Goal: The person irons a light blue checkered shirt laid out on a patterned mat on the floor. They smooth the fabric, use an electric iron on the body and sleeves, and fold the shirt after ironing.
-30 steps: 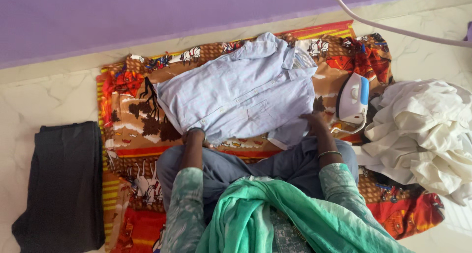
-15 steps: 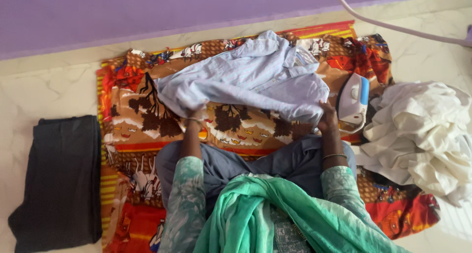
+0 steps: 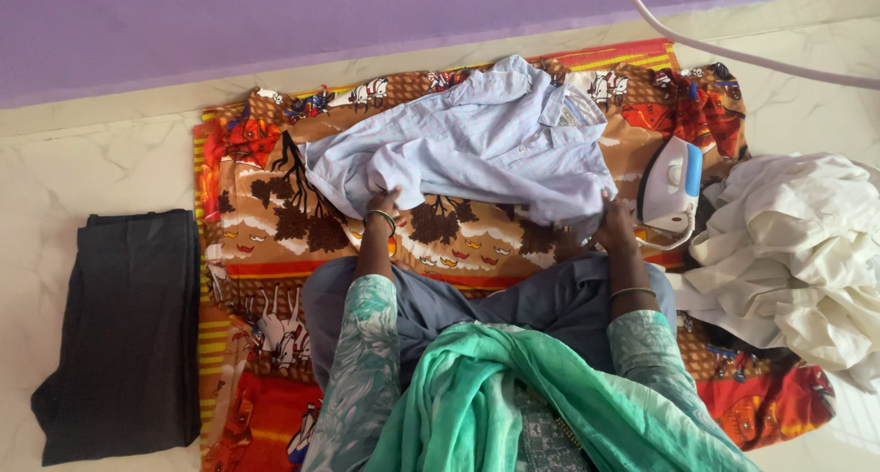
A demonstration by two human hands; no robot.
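The left hand (image 3: 383,203) is closed on the near edge of a pale blue shirt (image 3: 477,142), fingers pinching the cloth and lifting it off the patterned blanket (image 3: 266,206) beneath. The right hand (image 3: 612,223) grips the same near edge further along, its fingers curled into a bunch of the fabric. Between the two hands the hem hangs slack and rumpled; beyond them the rest of the shirt lies spread on the blanket, collar at the far side towards the purple wall (image 3: 275,23).

Just to the outer side of the right hand a white and blue iron (image 3: 671,192) stands on the blanket, close to the knuckles but apart from them; its pale cord (image 3: 733,52) runs off past the far corner. Further out on that side lies a heap of white cloth (image 3: 797,252). Well out from the left hand, on the pale floor (image 3: 92,170), sits a folded dark garment (image 3: 119,334)
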